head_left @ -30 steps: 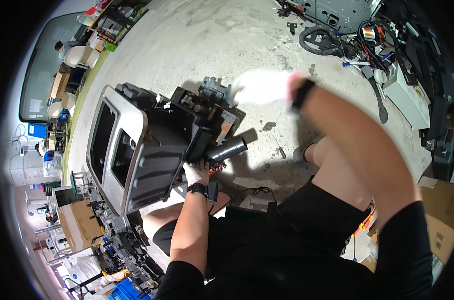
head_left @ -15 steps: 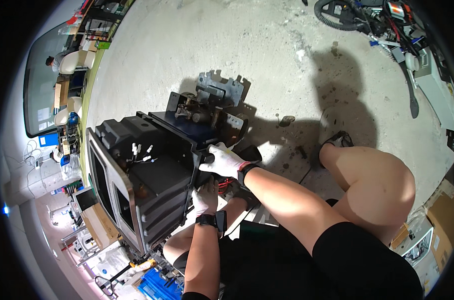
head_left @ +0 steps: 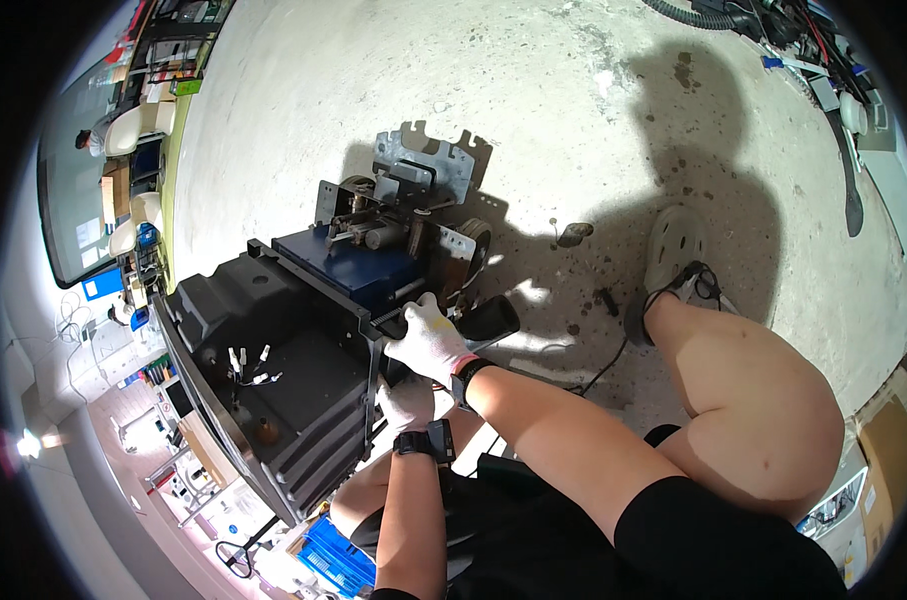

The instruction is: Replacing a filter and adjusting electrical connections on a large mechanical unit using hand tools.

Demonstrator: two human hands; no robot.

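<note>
gripping a black housing (head_left: 323,372) by its edge, the person's right hand (head_left: 430,335) has curled fingers; whether the left hand (head_left: 406,403) grips is unclear. the housing spreads left of the fingers, a black cylinder (head_left: 489,318) just right.

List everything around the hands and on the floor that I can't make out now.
Head view:
Left hand: partly hidden behind the right hand.
Black housing: underside hidden by its own body.
Corrugated hose: cut off by the top edge.
White connectors: too small for detail.
</note>
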